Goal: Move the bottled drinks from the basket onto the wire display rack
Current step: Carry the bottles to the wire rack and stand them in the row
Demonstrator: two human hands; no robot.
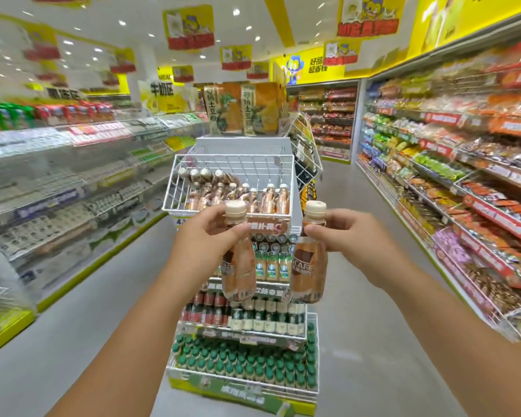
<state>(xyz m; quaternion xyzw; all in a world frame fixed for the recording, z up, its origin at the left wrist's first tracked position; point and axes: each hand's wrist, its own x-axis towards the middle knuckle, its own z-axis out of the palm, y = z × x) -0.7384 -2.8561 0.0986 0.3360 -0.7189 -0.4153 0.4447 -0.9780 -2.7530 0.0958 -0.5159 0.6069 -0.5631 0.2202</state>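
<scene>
My left hand (pixel 205 236) grips the neck of a brown coffee bottle (pixel 238 266) with a beige cap. My right hand (pixel 349 233) pinches the neck of a second, matching coffee bottle (pixel 309 269). Both bottles hang upright just in front of the white wire display rack (pixel 175 179). Its top wire tier holds several of the same brown bottles (pixel 238 194), some lying down at the back left and some standing at the front. The right part of that tier is bare wire. No basket is in view.
Lower rack tiers carry green-labelled bottles (pixel 272 266), dark bottles (pixel 244 317) and green-capped bottles (pixel 244 362). Orange cartons (pixel 244 106) sit on top of the rack. Stocked shelves line the left (pixel 57 182) and right (pixel 463 176) sides of the grey aisle floor (pixel 358 266).
</scene>
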